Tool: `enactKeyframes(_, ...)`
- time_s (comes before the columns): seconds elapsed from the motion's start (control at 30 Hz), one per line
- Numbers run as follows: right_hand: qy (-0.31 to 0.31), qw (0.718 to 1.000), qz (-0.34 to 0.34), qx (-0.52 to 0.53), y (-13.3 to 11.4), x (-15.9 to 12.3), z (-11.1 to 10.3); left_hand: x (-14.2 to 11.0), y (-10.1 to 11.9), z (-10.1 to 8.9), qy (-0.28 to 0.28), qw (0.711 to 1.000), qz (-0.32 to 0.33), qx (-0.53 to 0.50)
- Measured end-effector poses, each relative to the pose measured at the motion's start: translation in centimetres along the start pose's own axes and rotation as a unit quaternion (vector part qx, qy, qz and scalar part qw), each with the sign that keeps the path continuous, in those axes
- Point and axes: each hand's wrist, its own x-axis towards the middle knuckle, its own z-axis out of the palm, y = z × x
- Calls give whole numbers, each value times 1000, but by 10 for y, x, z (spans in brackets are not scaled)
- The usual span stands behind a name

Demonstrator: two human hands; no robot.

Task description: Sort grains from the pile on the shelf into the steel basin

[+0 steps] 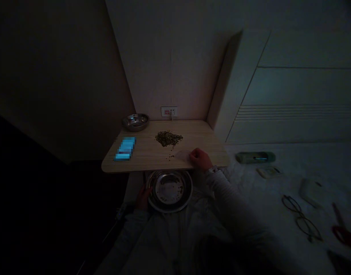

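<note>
A pile of small dark beans or seeds (167, 138) lies on the wooden table (144, 160), with a few loose ones nearer the front edge. My right hand (202, 159) is closed low over the table's front right. From its fingers a pale, translucent flat piece (181, 155) sticks out leftward, beside the loose seeds; its kind is hard to make out in the dim light. Just below the table edge, my left hand (143, 196) grips the left rim of a metal bowl (169, 209). Several seeds lie scattered inside that bowl.
Another metal bowl (136, 123) stands at the table's back left, with a lit phone (125, 149) in front. A wall socket (169, 111) is behind. On the bed at right lie a green case (255, 157), glasses (301, 217) and red-handled scissors (345, 235).
</note>
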Motion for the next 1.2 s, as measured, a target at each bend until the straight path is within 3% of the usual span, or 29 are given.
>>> enactKeyframes(0.3, 32, 998, 38, -41, 13, 44, 0, -3, 0, 1, -17, 999, 38, -10)
enactKeyframes(0.47, 67, 995, 67, -39, 21, 61, 5, -10, 10, 3, 12, 1000, -4, -5)
enactKeyframes(0.7, 110, 987, 75, 84, 29, 59, 8, -17, 20, 4, 6, 1000, -11, -12)
enactKeyframes(0.87, 66, 979, 37, 190, 23, 42, 10, -8, 8, 3, -1, 1000, -3, -13)
enactKeyframes(1.2, -45, 961, -10, 272, 2, 22, 24, -8, 5, 4, -5, 1000, 29, 8)
